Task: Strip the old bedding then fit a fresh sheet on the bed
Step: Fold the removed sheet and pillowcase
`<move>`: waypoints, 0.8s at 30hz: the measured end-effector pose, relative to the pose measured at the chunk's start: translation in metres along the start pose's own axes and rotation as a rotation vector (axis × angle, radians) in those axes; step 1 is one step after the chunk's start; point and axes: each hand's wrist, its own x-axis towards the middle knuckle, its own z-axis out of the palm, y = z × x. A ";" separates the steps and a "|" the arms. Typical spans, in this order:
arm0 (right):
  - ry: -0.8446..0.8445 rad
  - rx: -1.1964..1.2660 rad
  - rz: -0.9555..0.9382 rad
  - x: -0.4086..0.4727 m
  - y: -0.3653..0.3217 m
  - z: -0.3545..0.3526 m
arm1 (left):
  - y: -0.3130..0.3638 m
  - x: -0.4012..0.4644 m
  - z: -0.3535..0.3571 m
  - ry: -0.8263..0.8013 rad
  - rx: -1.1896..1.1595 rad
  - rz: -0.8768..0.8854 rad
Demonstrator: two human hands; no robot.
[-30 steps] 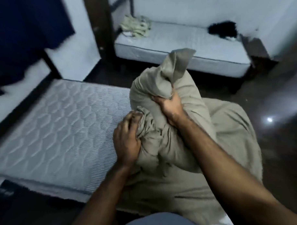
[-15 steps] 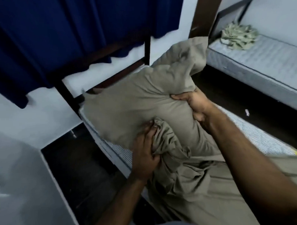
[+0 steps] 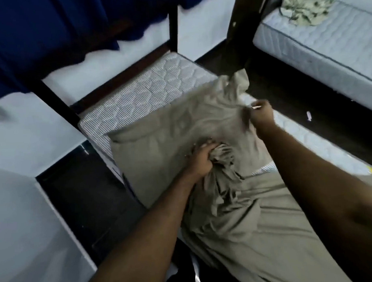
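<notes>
The left hand [image 3: 201,160] grips bunched olive sheet [image 3: 236,213] on the mattress [image 3: 149,89]; the right hand [image 3: 262,115] pinches the pillow [image 3: 170,137] at its far right edge.

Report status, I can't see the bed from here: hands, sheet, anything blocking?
Left hand grips bunched olive-green cloth sheet. Right hand pinches its far edge. Quilted grey mattress bare ahead. Nothing blocking.

Both forearms are bare from the lower edge of the picture up to the wrists, with no sleeve showing on either. The left hand [image 3: 201,159] wears no glove, ring or watch that can be made out. The right hand [image 3: 262,115] is likewise ungloved, and it is blurred, so finer detail cannot be told.
</notes>
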 end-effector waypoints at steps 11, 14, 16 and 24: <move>-0.358 -0.122 -0.026 -0.101 0.123 0.033 | -0.016 -0.007 0.057 0.133 -0.304 -0.221; -0.361 -0.047 -0.034 -0.120 0.112 0.026 | 0.014 -0.007 0.050 0.132 -0.265 -0.135; -0.292 0.028 -0.009 -0.125 0.100 0.015 | 0.034 -0.007 0.048 0.116 -0.272 -0.096; -0.085 0.547 -0.155 -0.188 0.055 -0.077 | 0.123 -0.036 0.049 0.073 -0.358 0.010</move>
